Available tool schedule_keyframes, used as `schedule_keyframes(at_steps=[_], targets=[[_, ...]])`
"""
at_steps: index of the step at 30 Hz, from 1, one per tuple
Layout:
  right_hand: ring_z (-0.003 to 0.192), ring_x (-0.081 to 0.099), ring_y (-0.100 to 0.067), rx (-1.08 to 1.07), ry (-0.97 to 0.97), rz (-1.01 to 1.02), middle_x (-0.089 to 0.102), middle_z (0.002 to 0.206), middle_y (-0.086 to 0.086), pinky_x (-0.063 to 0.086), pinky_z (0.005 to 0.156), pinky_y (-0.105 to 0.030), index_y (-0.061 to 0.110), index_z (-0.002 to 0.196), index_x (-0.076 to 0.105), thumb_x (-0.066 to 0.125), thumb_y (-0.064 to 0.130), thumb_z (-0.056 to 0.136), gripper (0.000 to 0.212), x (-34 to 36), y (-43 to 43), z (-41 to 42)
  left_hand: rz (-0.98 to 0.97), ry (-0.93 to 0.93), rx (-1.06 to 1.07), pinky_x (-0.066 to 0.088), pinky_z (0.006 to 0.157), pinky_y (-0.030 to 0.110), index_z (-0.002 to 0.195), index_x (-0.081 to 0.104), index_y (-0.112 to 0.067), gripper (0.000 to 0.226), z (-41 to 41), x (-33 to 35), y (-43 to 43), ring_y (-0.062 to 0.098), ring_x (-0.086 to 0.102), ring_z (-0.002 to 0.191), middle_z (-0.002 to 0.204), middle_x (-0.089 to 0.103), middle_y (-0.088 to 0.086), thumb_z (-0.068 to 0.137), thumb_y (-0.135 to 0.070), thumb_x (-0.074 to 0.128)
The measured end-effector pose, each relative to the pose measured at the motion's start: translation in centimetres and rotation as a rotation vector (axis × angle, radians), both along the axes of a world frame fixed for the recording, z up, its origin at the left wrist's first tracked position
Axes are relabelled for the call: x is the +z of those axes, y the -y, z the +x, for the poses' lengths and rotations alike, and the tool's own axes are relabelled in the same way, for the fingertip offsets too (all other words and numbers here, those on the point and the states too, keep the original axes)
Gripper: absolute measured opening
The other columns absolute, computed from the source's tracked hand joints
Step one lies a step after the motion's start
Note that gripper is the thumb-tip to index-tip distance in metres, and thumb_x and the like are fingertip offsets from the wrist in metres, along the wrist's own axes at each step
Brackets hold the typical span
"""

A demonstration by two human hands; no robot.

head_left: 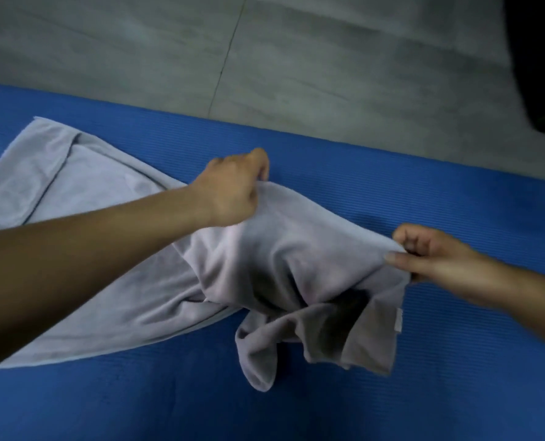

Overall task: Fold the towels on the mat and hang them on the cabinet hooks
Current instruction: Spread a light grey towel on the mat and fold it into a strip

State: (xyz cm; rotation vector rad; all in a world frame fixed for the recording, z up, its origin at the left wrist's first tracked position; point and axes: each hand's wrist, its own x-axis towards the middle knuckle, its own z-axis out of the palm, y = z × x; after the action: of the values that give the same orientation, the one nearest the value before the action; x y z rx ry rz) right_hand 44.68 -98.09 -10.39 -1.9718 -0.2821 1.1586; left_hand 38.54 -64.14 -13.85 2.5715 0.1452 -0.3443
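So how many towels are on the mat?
2, it seems: a flat towel on the left of the mat, and a lifted towel overlapping it, gripped by the left hand and right hand. More may be hidden.

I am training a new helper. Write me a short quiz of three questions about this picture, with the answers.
1. True or false: the left hand and the right hand both grip the towel.
2. Which colour is the mat? A) green B) blue C) red
3. Fill in: beyond the far edge of the mat there is a grey ____.

Key: 1 true; 2 B; 3 floor.
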Motion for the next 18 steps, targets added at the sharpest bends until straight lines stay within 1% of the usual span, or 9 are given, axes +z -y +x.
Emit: schedule_keyframes(at_steps=[2,4,6,7,9,12,14,16,18], targets=[[0.070,0.064,-0.016,-0.067,0.028,0.110,0.068,0.079,-0.007,0.053,0.062,-0.024,0.006,0.090,0.061,0.067,0.027,0.088,0.022,0.3,0.7,-0.5,-0.137,-0.153,-0.222,0.036,0.110,0.031,0.144,0.037,-0.023,0.063,0.9,1.8,4.5,0.021,0.043,0.137,0.148,0.046,0.000,0.087,-0.004,0.056],[0.071,0.065,-0.014,-0.108,0.071,0.198,0.071,0.080,-0.007,0.053,0.062,-0.021,0.004,0.091,0.066,0.064,0.019,0.091,0.015,0.4,1.1,-0.9,-0.368,-0.270,-0.327,0.035,0.109,0.021,0.157,0.022,-0.025,0.072,1.9,3.7,9.4,0.006,0.039,0.140,0.156,0.039,-0.009,0.096,-0.012,0.059],[0.073,0.067,-0.014,-0.204,0.055,0.278,0.073,0.082,-0.009,0.055,0.064,-0.020,0.001,0.092,0.069,0.066,0.015,0.088,0.015,0.7,2.1,-0.4,-0.404,-0.281,-0.367,0.045,0.099,0.021,0.146,0.045,-0.029,0.052,3.5,4.3,13.2,0.000,0.055,0.121,0.135,0.060,-0.013,0.098,-0.034,0.063],[0.073,0.068,-0.016,-0.239,0.033,0.298,0.073,0.082,-0.010,0.056,0.065,-0.022,0.000,0.092,0.070,0.068,0.016,0.085,0.017,0.9,2.9,0.1,-0.371,-0.264,-0.373,0.049,0.089,0.022,0.130,0.060,-0.030,0.036,4.3,4.2,14.4,-0.001,0.062,0.105,0.118,0.068,-0.014,0.096,-0.040,0.065],[0.075,0.068,-0.019,-0.212,0.013,0.253,0.074,0.083,-0.010,0.056,0.067,-0.027,0.002,0.090,0.071,0.073,0.018,0.080,0.019,1.0,5.0,1.0,-0.361,-0.242,-0.330,0.053,0.072,0.023,0.101,0.073,-0.027,0.015,5.6,3.9,15.9,-0.002,0.065,0.079,0.090,0.074,-0.009,0.093,-0.039,0.068],[0.070,0.065,-0.011,0.064,0.054,-0.027,0.069,0.074,0.001,0.049,0.065,-0.029,0.017,0.079,0.071,0.078,0.030,0.083,0.015,-0.2,9.2,1.4,-0.482,-0.251,-0.217,0.051,0.071,0.019,0.094,0.075,-0.022,0.009,7.2,3.3,16.6,-0.001,0.063,0.073,0.084,0.075,-0.005,0.092,-0.031,0.073],[0.071,0.065,-0.008,0.145,0.013,-0.129,0.070,0.075,0.001,0.048,0.066,-0.027,0.021,0.078,0.072,0.075,0.041,0.085,0.021,-1.6,11.8,1.0,-0.552,-0.281,-0.194,0.051,0.075,0.020,0.094,0.075,-0.014,0.019,8.3,3.3,16.9,0.003,0.063,0.077,0.085,0.073,-0.004,0.088,-0.032,0.078],[0.075,0.066,-0.013,0.095,-0.022,-0.056,0.072,0.081,-0.004,0.048,0.070,-0.029,0.016,0.082,0.074,0.074,0.047,0.084,0.031,-2.8,14.2,0.9,-0.602,-0.376,-0.167,0.050,0.075,0.024,0.095,0.071,-0.003,0.036,9.2,3.2,17.0,0.010,0.061,0.076,0.084,0.068,0.004,0.086,-0.038,0.076],[0.079,0.061,-0.032,-0.094,-0.097,0.115,0.069,0.090,-0.018,0.047,0.075,-0.040,0.001,0.092,0.069,0.077,0.046,0.084,0.046,-3.9,16.7,1.4,-0.651,-0.436,-0.111,0.047,0.067,0.020,0.090,0.067,-0.004,0.028,10.1,2.7,17.3,0.010,0.055,0.066,0.076,0.061,0.002,0.095,-0.031,0.068]])
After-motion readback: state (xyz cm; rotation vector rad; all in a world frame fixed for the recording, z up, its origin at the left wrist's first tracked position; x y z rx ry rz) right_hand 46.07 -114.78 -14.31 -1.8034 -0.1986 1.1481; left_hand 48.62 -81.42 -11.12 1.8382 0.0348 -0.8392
